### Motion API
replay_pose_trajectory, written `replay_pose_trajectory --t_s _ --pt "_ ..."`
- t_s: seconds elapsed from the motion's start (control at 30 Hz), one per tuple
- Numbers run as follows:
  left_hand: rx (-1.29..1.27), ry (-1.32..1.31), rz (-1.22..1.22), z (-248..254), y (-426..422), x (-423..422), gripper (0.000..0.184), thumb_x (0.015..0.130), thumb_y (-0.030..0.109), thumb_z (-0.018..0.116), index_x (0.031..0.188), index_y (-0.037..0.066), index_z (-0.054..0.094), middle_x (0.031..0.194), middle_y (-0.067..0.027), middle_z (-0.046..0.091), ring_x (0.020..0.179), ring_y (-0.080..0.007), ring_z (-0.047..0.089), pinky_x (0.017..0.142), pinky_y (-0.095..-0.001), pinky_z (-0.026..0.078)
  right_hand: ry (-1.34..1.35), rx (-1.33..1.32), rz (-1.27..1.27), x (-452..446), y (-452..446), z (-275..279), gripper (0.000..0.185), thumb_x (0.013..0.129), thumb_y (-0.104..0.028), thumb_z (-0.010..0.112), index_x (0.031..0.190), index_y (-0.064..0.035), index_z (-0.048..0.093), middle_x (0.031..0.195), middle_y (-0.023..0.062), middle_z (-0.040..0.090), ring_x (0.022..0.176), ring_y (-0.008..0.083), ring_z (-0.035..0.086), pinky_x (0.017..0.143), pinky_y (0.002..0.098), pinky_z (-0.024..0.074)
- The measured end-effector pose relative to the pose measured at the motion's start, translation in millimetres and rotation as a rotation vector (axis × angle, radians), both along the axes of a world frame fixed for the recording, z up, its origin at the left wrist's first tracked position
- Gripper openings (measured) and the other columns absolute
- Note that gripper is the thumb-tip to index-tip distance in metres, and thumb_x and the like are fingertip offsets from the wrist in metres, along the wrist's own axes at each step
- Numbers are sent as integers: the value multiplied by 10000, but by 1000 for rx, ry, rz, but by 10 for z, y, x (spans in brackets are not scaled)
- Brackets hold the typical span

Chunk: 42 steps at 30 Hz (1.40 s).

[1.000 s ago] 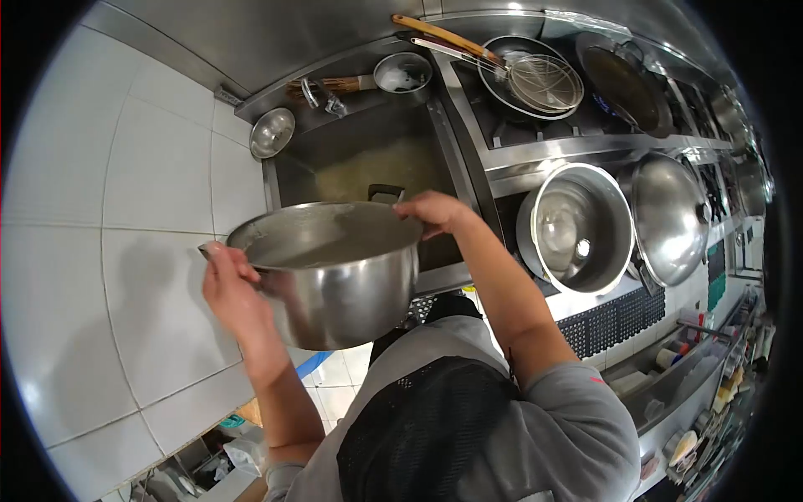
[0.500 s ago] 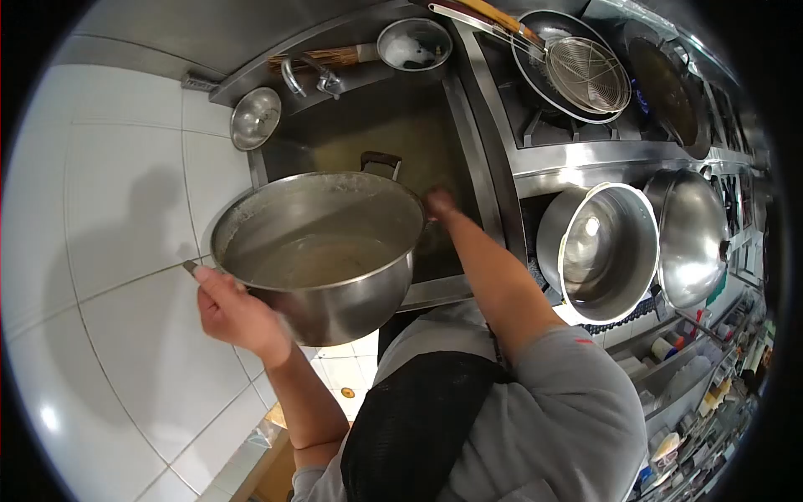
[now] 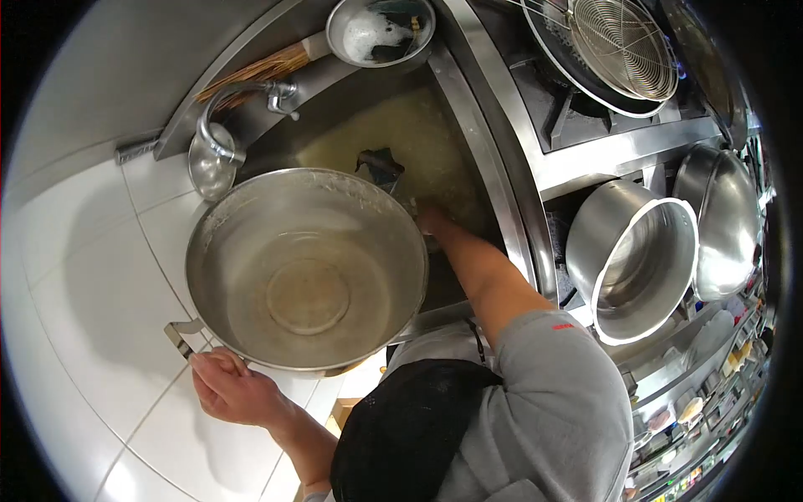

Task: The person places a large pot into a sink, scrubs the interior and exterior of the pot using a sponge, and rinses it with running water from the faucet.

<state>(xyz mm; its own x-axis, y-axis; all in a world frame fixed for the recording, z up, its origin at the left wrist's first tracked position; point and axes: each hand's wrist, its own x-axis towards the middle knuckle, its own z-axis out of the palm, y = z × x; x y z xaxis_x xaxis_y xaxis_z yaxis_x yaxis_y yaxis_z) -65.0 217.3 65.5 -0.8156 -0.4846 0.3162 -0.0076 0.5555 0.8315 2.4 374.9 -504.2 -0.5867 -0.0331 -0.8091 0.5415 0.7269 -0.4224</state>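
Observation:
A big steel pot (image 3: 251,251) hangs over the front left of the sink, its opening turned toward me. The round base shows inside, and pale residue marks the upper wall. My left hand (image 3: 230,386) is closed round the pot's left metal handle (image 3: 178,339). The far handle (image 3: 381,167), with a dark grip, sticks out over the sink. My right hand (image 3: 432,219) is low in the sink beside the pot's right wall; its fingers are hidden or blurred, so what it touches is unclear.
Cloudy yellowish water lies in the sink (image 3: 493,167). Behind it are a faucet (image 3: 280,99), a straw whisk brush (image 3: 259,71) and a bowl with foam (image 3: 372,38). A small bowl (image 3: 212,163) leans at left. A strainer (image 3: 623,50) and deep pot (image 3: 619,251) stand right.
The pot's opening has turned more toward me, showing its base. My left hand appears lower in view, still on the handle. My right hand remains beside the pot, and the camera view has shifted.

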Motion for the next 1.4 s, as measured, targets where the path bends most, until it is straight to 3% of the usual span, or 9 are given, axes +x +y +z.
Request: replay_pose_trajectory --t_s 0.17,0.43,0.63,0.7,0.83,0.9,1.03,1.17,1.4 --pt "-257 -34 2 -175 -11 -128 492 1128 171 493 664 97 347 604 11 340 567 -102 306 527 -288 220 493 112 -169 -572 443 932 692 890 -306 765 1537 -206 542 1667 182 383 1386 414 566 1116 517 502" --pt "-259 -32 5 -315 -80 -279 477 1121 148 491 663 86 370 601 0 373 572 -103 331 529 -284 227 731 -167 -55 -1129 450 13 481 1090 -445 491 1569 -409 522 1675 156 375 1481 373 458 1242 502 360" --pt "-138 -71 -78 -424 -171 -257 461 1116 115 481 665 67 398 601 -9 394 576 -103 353 534 -284 245 281 110 203 -754 515 362 438 1075 -288 545 1499 -219 629 1583 145 489 1495 362 447 1218 512 404" --pt "-59 -90 -176 -448 -186 -223 444 1114 101 476 677 59 414 604 -13 411 572 -96 357 531 -279 257 224 202 -165 -612 439 126 413 1046 -213 583 1441 -112 653 1501 127 584 1476 356 481 1175 549 435" --pt "-6 -173 -150 -550 -279 -151 434 1115 115 490 685 64 459 627 -8 476 592 -68 384 546 -268 292 463 254 -168 -306 466 334 404 1001 -176 659 1384 -47 654 1451 227 621 1347 415 594 1091 593 486" --pt "12 -186 -164 -621 -258 -143 430 1117 138 509 694 60 480 637 -4 488 600 -67 397 552 -266 300 25 208 74 -334 581 532 366 1038 -168 628 1369 -16 662 1377 251 662 1282 412 643 1043 553 531" --pt "8 -219 -265 -988 -260 -80 441 1119 217 566 719 33 536 655 6 505 621 -69 420 565 -270 315 106 387 -155 262 430 201 328 1041 -167 639 1305 21 686 1240 251 717 1120 386 713 914 477 591" --pt "229 -270 -335 -1454 -220 -197 474 1116 274 595 725 10 556 662 2 504 631 -76 422 567 -292 326 -173 218 -347 273 703 872 342 1012 -156 660 1291 39 681 1266 257 723 1129 402 728 942 458 597" --pt "595 -269 -358 -2012 -537 -139 467 1117 322 586 736 55 552 725 -17 560 711 -120 488 682 -306 391 193 272 -300 639 817 1981 383 906 -146 717 1223 65 684 1254 322 705 1207 474 679 1008 518 572"
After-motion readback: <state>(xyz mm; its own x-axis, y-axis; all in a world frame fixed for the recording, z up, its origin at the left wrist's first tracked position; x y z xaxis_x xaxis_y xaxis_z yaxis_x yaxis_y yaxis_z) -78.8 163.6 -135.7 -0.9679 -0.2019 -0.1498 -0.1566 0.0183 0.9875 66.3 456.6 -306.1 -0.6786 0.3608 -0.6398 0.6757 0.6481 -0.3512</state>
